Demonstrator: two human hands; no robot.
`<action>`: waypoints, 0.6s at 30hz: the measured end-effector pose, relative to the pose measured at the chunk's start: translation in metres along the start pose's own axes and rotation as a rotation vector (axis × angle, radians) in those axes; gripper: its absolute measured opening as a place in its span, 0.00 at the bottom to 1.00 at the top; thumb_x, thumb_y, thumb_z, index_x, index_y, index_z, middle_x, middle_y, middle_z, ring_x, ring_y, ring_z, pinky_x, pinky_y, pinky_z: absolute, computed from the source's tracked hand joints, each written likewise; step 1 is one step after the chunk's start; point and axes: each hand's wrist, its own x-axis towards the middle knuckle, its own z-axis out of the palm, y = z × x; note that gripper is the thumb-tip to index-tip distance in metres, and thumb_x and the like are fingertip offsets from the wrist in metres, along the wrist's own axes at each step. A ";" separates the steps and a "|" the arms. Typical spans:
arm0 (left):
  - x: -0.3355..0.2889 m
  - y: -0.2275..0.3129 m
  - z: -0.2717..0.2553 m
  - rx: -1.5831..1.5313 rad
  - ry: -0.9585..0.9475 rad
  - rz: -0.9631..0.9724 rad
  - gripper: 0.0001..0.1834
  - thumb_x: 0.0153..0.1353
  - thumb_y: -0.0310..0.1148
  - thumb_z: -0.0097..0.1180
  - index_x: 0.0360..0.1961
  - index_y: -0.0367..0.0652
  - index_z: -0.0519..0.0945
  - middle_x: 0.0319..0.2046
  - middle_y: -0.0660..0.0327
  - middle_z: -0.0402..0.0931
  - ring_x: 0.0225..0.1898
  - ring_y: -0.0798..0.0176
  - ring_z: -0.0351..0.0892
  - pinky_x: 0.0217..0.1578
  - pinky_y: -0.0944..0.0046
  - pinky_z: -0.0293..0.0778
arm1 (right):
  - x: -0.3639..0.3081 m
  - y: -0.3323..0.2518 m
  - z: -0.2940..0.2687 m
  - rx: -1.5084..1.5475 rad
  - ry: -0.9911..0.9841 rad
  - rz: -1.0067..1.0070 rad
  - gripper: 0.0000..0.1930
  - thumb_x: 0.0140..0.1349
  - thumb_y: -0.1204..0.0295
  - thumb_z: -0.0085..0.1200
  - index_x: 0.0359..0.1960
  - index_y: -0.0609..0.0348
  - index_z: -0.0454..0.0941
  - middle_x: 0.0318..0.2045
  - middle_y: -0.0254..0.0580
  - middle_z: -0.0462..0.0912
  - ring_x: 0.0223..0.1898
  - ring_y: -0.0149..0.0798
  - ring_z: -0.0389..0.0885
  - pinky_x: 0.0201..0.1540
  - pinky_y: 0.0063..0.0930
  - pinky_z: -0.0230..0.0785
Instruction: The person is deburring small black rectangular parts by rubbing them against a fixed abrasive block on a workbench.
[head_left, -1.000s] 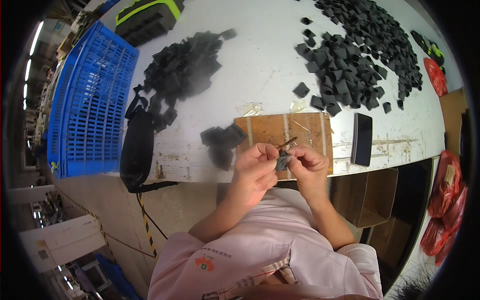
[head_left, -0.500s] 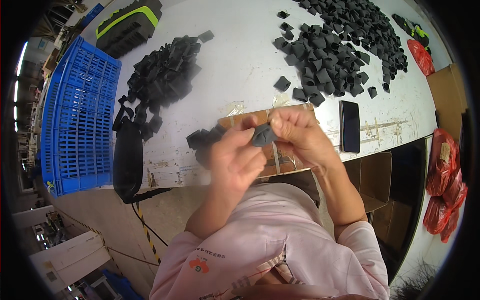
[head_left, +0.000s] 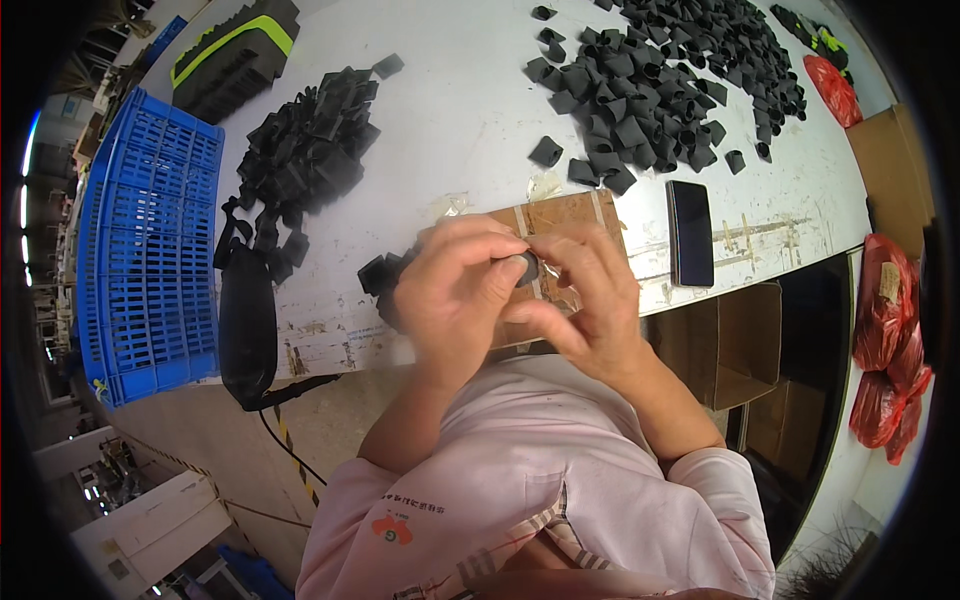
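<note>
A small black fabric loop [head_left: 527, 268] is pinched between the thumb and fingers of my left hand [head_left: 455, 285], above a taped brown cardboard piece [head_left: 608, 222] at the table edge. Beside it is my right hand [head_left: 595, 300], its thumb spread away from its fingers; the fingertips come close to the loop's top edge, and whether they touch it I cannot tell. Several more black pieces [head_left: 380, 273] lie partly hidden behind my left hand. Farther left is a pile of flat black pieces [head_left: 310, 150]; far right, a large heap of black fabric loops [head_left: 640, 100].
A phone [head_left: 692, 235] lies right of the cardboard. At the left stand a blue crate [head_left: 150, 240] and a black pouch [head_left: 248, 325]; a dark stack with a lime band [head_left: 235, 60] sits behind. Red plastic bags [head_left: 885, 310] and an open carton [head_left: 745, 345] are at the right.
My right hand has loosened from the black loop, its thumb now apart from the fingers. My left hand keeps its pinch and has turned slightly. The whole view has shifted a little.
</note>
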 end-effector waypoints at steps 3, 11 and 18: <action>-0.004 0.003 0.009 -0.274 0.159 -0.138 0.05 0.54 0.21 0.50 0.33 0.33 0.74 0.35 0.57 0.72 0.35 0.68 0.70 0.36 0.72 0.67 | 0.002 -0.001 0.007 -0.120 0.065 -0.101 0.20 0.43 0.64 0.61 0.36 0.63 0.73 0.29 0.44 0.72 0.27 0.42 0.72 0.24 0.29 0.67; -0.005 0.013 0.009 -0.667 0.429 -0.398 0.05 0.61 0.28 0.45 0.32 0.36 0.69 0.30 0.59 0.67 0.33 0.67 0.65 0.39 0.67 0.64 | 0.015 -0.002 0.007 -0.207 0.099 -0.243 0.12 0.40 0.81 0.58 0.30 0.69 0.75 0.22 0.44 0.73 0.21 0.39 0.68 0.19 0.27 0.60; -0.023 0.004 0.005 -0.399 0.339 -0.295 0.04 0.59 0.26 0.47 0.31 0.34 0.70 0.31 0.57 0.69 0.34 0.68 0.64 0.41 0.67 0.62 | 0.004 0.016 0.007 -0.171 0.046 -0.281 0.12 0.37 0.83 0.57 0.28 0.68 0.75 0.23 0.44 0.73 0.21 0.41 0.68 0.20 0.27 0.60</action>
